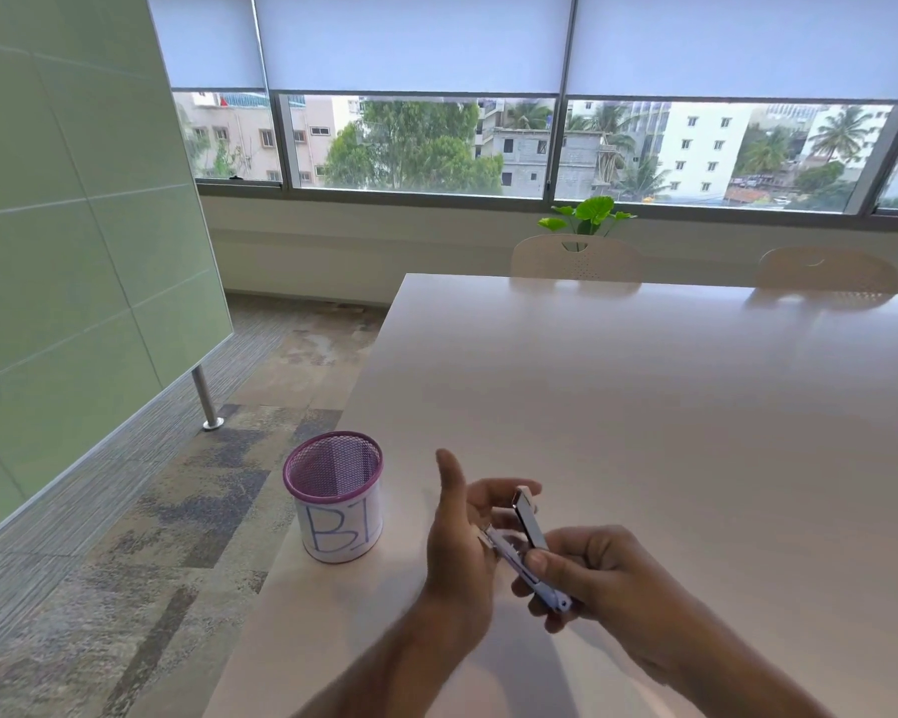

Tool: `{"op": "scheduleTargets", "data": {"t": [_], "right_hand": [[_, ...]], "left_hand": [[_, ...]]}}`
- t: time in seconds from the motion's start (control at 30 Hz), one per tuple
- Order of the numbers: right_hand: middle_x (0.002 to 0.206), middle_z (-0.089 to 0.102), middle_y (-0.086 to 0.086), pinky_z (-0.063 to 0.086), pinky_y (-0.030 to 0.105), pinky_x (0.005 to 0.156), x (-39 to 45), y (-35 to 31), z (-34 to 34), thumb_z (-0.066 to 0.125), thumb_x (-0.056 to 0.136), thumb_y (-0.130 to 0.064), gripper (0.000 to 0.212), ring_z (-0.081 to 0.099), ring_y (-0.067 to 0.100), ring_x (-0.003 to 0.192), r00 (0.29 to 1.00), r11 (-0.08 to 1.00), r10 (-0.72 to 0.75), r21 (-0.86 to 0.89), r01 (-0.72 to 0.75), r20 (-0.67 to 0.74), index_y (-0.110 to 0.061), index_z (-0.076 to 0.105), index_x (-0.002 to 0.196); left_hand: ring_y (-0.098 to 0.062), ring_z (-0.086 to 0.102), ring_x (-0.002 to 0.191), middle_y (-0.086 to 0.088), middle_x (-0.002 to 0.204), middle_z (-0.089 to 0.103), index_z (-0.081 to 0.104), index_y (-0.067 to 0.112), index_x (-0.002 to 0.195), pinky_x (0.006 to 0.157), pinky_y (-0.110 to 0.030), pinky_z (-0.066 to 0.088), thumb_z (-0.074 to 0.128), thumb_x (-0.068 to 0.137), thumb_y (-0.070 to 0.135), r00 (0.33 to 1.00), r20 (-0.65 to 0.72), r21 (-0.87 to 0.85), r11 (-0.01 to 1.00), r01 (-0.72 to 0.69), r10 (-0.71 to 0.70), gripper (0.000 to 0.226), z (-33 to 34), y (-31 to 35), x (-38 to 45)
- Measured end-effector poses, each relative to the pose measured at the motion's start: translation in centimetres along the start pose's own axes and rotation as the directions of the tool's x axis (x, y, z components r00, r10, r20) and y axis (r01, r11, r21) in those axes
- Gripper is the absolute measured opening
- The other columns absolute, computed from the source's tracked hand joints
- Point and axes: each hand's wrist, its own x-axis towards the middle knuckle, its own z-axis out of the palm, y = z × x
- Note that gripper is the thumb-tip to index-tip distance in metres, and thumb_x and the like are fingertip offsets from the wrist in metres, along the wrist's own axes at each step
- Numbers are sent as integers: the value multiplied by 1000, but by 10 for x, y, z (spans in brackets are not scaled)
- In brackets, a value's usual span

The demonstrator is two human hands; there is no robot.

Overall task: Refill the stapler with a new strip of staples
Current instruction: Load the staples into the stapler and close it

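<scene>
At five o'clock above the surface point(644, 406), the right hand point(597, 577) grips the stapler point(527, 549) — lid swung up. The left hand point(460, 541) steadies its front end, thumb raised. No strip shows; best keep the channel level, lid fully back, before sliding one in.

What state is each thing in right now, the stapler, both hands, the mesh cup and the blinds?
stapler: hinged open, top arm raised, held above the table
left hand: fingers curled under the stapler's front, thumb up
right hand: grip pinching the stapler's rear end
mesh cup: upright on the table, nothing showing above its rim
blinds: lowered most of the way
</scene>
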Motion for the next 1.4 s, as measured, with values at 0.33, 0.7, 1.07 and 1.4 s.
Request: {"op": "scheduleTargets", "data": {"t": [0.33,0.7,1.07,1.4], "right_hand": [[67,70,6,49,24,53,-2,8,18,72,88,-15,11,63,16,63,998,999,-35,-40,33,-51,-10,81,87],[59,69,3,48,28,54,1,14,32,69,90,-13,20,62,14,59,986,983,-115,-159,95,-118,-25,82,79],[66,73,15,49,32,57,1,13,30,69,90,-13,13,62,19,61,986,983,-105,-166,83,-132,-17,82,88],[60,69,6,49,28,53,0,11,32,70,89,-10,17,61,17,59,982,982,-115,-167,90,-149,-21,82,88]], "left_hand": [[-27,54,46,-12,48,52,55,5,59,52,-29,49,45,69,88,999,36,-329,944,29,-18,84,6,-11,4],[-24,48,40,-11,41,49,52,6,53,50,-26,43,43,66,87,1000,-10,-318,948,5,-9,83,3,-11,4],[-24,48,42,-10,42,50,54,5,54,51,-27,44,43,67,88,1000,21,-282,959,-5,11,85,1,-13,6],[-24,50,41,-10,42,51,53,4,54,52,-27,47,43,69,88,999,46,-289,957,-14,29,87,-1,-14,7]]}}
